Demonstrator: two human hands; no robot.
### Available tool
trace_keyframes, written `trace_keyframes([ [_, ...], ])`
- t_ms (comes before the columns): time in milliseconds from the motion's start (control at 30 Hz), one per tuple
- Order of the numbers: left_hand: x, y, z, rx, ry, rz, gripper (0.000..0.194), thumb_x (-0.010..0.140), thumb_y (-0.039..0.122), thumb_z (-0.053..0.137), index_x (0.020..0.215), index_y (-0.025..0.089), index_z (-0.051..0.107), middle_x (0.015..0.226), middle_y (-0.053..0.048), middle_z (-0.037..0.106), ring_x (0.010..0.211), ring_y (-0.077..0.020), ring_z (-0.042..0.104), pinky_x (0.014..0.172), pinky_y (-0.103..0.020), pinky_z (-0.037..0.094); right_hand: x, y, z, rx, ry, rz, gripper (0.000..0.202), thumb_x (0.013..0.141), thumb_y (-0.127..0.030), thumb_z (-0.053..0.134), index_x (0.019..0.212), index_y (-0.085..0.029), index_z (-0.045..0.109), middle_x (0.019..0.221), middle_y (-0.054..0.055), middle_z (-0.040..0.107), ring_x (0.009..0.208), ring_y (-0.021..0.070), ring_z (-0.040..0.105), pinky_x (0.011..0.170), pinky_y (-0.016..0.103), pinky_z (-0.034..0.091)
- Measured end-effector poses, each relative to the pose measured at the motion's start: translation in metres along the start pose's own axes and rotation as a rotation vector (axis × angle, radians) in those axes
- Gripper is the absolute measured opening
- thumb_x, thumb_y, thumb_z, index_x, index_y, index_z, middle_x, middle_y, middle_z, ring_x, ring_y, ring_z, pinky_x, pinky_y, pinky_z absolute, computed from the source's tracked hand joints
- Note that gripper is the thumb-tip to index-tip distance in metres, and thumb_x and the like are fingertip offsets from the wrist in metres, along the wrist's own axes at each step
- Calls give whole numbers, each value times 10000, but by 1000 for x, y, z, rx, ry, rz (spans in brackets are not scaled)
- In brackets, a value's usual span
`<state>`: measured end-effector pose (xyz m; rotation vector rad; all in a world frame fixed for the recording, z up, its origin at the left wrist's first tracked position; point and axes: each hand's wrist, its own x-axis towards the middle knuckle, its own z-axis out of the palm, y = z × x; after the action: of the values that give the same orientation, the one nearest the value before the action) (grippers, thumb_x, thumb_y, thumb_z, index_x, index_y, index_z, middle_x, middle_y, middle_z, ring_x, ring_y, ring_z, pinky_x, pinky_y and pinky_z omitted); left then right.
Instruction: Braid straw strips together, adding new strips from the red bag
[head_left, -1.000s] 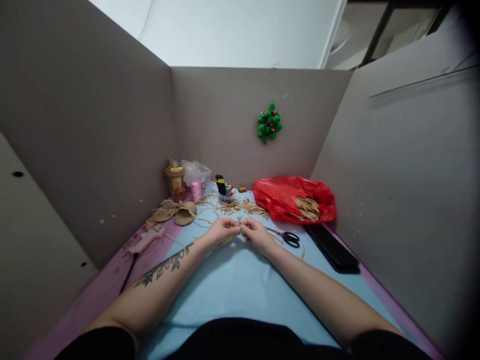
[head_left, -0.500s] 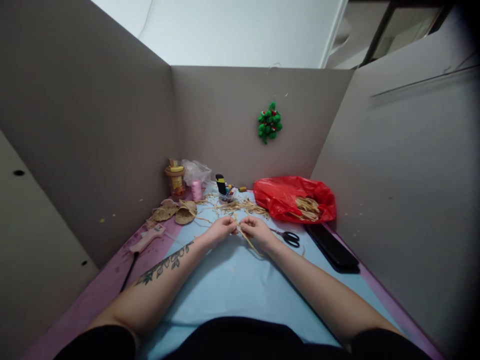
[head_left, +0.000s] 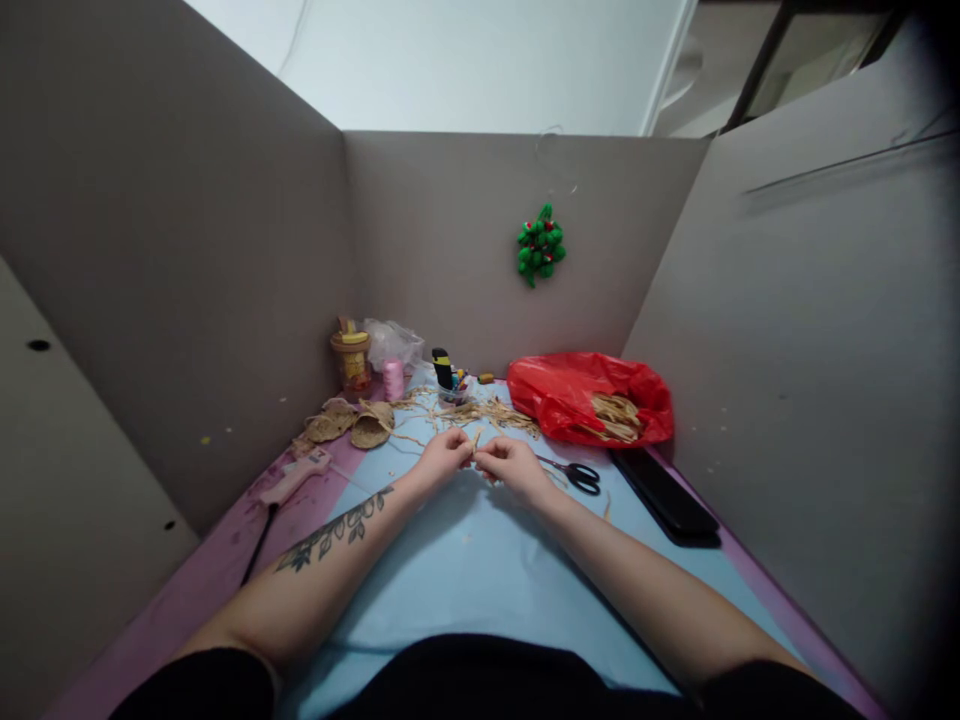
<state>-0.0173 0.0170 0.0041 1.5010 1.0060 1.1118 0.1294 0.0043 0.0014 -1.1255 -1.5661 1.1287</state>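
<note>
My left hand [head_left: 441, 458] and my right hand [head_left: 511, 465] meet over the blue sheet [head_left: 465, 570], fingertips pinched together on a thin straw strand [head_left: 475, 441] whose short end sticks up between them. Just beyond the hands lies a loose heap of straw strands [head_left: 480, 410]. Black-handled scissors [head_left: 576, 474] lie right of my right hand. My left forearm bears a leaf tattoo.
A red plastic bag [head_left: 589, 398] with straw inside sits at the back right, a black flat case [head_left: 664, 495] beside it. Woven straw pieces [head_left: 352, 425], a pink glue gun [head_left: 292, 478], a cup [head_left: 350, 360] and pink spool [head_left: 393, 381] stand left. Grey partition walls enclose the desk; a green ornament [head_left: 540, 245] hangs behind.
The long strand that trailed down toward me half a second ago is gathered up; only a short end shows above my fingers. Both hands stay close together in place.
</note>
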Motion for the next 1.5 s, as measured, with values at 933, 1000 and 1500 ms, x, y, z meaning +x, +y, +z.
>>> trace_keyframes([
  [933,-8,7,9,90,11,-7,155,718,283,485,642,157,435,489,49,478,448,-62,397,463,-186,307,6,4,3,129,-17,-45,145,647,-279,595,697,-167,519,565,-30,544,505,102,489,507,225,365],
  [1000,-6,3,7,176,27,21,146,717,276,476,640,155,449,501,45,488,466,-70,412,475,-190,316,3,1,4,107,9,-26,136,637,-270,600,659,-167,513,511,-43,514,469,91,458,483,217,341],
  [1500,0,0,-7,47,-107,-29,210,674,302,560,781,121,540,619,5,552,543,-86,487,541,-206,379,5,11,-1,150,55,-30,218,655,-320,571,569,-186,422,441,-57,460,420,82,401,451,217,312],
])
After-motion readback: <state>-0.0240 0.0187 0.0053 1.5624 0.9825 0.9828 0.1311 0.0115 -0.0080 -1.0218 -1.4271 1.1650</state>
